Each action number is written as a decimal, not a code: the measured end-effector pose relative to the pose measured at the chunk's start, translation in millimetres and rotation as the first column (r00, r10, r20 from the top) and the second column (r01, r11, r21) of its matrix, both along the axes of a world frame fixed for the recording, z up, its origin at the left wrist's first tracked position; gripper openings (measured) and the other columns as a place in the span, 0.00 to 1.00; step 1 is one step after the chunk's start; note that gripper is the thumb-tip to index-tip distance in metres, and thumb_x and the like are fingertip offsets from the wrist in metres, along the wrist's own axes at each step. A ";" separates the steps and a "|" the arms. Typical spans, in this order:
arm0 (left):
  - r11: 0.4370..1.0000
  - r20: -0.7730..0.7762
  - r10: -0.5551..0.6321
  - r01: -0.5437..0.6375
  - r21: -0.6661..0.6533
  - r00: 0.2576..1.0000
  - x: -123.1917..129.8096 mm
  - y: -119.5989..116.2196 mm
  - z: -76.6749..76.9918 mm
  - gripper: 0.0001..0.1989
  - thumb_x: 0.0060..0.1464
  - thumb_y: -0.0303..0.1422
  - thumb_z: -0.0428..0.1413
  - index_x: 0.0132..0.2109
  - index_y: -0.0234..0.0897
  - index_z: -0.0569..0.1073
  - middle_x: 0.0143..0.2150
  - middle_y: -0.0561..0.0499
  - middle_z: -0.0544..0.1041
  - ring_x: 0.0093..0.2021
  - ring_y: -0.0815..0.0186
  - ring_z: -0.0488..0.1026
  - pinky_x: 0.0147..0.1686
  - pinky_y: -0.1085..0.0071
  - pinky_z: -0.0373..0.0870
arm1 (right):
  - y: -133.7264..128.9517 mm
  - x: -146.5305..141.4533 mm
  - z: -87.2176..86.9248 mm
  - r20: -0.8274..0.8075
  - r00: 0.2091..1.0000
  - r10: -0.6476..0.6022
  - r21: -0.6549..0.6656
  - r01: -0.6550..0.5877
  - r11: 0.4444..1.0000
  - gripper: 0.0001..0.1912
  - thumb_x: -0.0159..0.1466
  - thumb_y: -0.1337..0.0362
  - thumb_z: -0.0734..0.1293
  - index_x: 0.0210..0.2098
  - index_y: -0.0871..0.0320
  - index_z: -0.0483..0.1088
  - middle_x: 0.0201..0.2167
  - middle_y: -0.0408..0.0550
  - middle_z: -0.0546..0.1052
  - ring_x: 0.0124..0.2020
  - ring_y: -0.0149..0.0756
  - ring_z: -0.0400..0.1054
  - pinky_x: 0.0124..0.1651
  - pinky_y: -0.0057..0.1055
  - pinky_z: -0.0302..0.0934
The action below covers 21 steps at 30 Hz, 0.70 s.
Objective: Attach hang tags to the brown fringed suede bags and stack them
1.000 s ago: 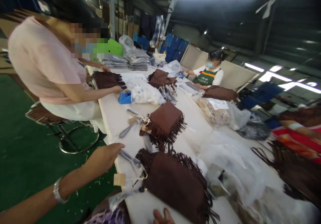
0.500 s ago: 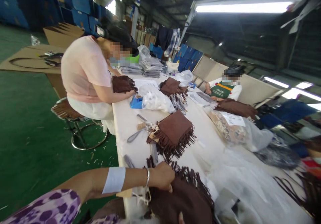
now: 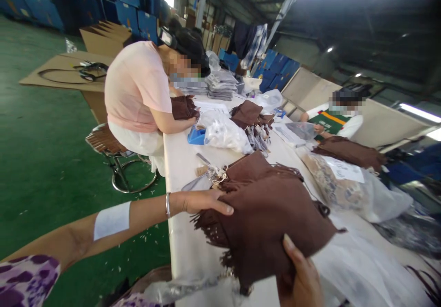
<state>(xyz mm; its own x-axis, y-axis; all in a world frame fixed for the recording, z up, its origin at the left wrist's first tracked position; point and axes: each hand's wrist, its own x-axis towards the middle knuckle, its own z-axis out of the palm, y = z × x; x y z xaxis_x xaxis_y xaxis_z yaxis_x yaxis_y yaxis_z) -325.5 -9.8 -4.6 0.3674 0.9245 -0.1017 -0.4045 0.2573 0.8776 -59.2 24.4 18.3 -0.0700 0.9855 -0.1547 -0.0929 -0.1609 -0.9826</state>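
Observation:
A dark brown fringed bag [image 3: 265, 220] is held up over the white table between my two hands. My left hand [image 3: 206, 202] grips its left edge, the thumb on top and the fingers hidden beneath. At its lower right edge my right hand [image 3: 299, 272] pinches the fabric, thumb on the near face. Fringe hangs along the bag's left and lower sides. Behind it lies another brown fringed piece [image 3: 250, 164], partly covered, with pale cords and tags [image 3: 217, 175] at its left.
Clear plastic bags [image 3: 361, 261] spread over the table's right side. A white plastic bag [image 3: 225, 135] and a blue tape dispenser [image 3: 196, 135] stand farther back. One co-worker [image 3: 138, 86] bends over the table's left side; another [image 3: 334, 119] sits across at the right.
The brown bag has risen from the table and shifted up, over the piece behind. My left hand has moved to its left edge; my right hand shows more. The camera view has turned slightly left.

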 end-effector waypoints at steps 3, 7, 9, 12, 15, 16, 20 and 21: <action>0.995 0.000 0.043 -0.043 -0.088 0.999 -22.7 23.8 8.9 0.22 0.45 0.38 0.68 0.47 0.34 0.77 0.44 0.45 0.80 0.39 0.59 0.78 0.44 0.65 0.74 | 47.7 -23.8 18.2 -0.081 0.996 0.026 0.007 -0.025 1.000 0.17 0.54 0.57 0.76 0.40 0.54 0.73 0.32 0.40 0.76 0.31 0.30 0.72 0.29 0.23 0.68; 0.980 0.011 0.196 -0.195 -0.033 0.981 -44.4 64.8 11.6 0.21 0.45 0.39 0.68 0.45 0.32 0.78 0.41 0.43 0.81 0.36 0.60 0.78 0.41 0.67 0.74 | 95.3 -56.8 28.8 -0.269 0.956 0.120 -0.002 -0.125 0.992 0.16 0.52 0.61 0.77 0.37 0.57 0.70 0.22 0.32 0.67 0.16 0.19 0.56 0.17 0.16 0.54; 0.958 0.009 0.286 -0.286 0.017 0.958 -51.2 86.8 12.6 0.22 0.44 0.39 0.68 0.46 0.32 0.78 0.41 0.44 0.81 0.37 0.59 0.78 0.43 0.65 0.74 | 112.1 -70.2 25.8 -0.337 0.929 0.155 -0.014 -0.170 0.985 0.16 0.52 0.63 0.77 0.33 0.57 0.67 0.17 0.27 0.59 0.13 0.17 0.47 0.14 0.16 0.48; 0.904 -0.046 0.425 -0.421 0.078 0.904 -57.9 117.1 15.9 0.24 0.42 0.37 0.69 0.47 0.34 0.77 0.40 0.46 0.81 0.39 0.58 0.77 0.46 0.62 0.73 | 130.6 -85.6 15.4 -0.397 0.895 0.203 -0.015 -0.227 0.974 0.17 0.53 0.63 0.77 0.31 0.57 0.64 0.18 0.26 0.56 0.14 0.16 0.45 0.16 0.16 0.49; 0.837 -0.076 0.542 -0.530 0.135 0.837 -60.4 142.8 17.6 0.22 0.43 0.38 0.68 0.46 0.34 0.78 0.40 0.47 0.81 0.41 0.59 0.77 0.49 0.62 0.71 | 141.7 -95.7 5.0 -0.416 0.884 0.211 -0.005 -0.234 0.972 0.17 0.53 0.62 0.77 0.35 0.56 0.65 0.22 0.28 0.62 0.15 0.16 0.48 0.18 0.17 0.52; 0.818 -0.092 0.570 -0.554 0.154 0.817 -60.4 150.3 16.6 0.21 0.44 0.38 0.67 0.45 0.33 0.78 0.40 0.47 0.81 0.42 0.59 0.76 0.49 0.62 0.70 | 144.0 -97.3 2.7 -0.418 0.886 0.199 -0.006 -0.222 0.975 0.18 0.53 0.62 0.77 0.37 0.55 0.66 0.24 0.29 0.63 0.16 0.16 0.49 0.18 0.17 0.52; 0.776 -0.248 0.627 -0.564 0.281 0.739 -55.0 170.7 5.9 0.19 0.50 0.39 0.62 0.47 0.32 0.77 0.46 0.44 0.79 0.47 0.55 0.75 0.53 0.59 0.68 | 149.8 -88.1 8.2 -0.332 0.939 0.085 0.037 -0.077 0.996 0.19 0.51 0.62 0.77 0.37 0.56 0.68 0.25 0.31 0.65 0.16 0.17 0.49 0.20 0.19 0.53; 0.757 -0.300 0.651 -0.564 0.330 0.697 -51.8 172.0 3.6 0.22 0.50 0.39 0.62 0.50 0.32 0.76 0.50 0.42 0.78 0.51 0.53 0.73 0.55 0.58 0.66 | 152.0 -81.9 14.9 -0.258 0.966 0.020 0.073 -0.001 0.997 0.18 0.51 0.60 0.77 0.37 0.56 0.69 0.25 0.32 0.66 0.17 0.18 0.51 0.20 0.20 0.54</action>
<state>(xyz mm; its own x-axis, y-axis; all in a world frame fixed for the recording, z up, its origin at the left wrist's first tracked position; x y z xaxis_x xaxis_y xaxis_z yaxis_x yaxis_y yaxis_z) -377.3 162.2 -1.0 -0.3105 0.9450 0.1033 -0.0396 -0.1214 0.9918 -141.1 176.4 33.2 -0.1084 0.9924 -0.0589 -0.3441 -0.0930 -0.9343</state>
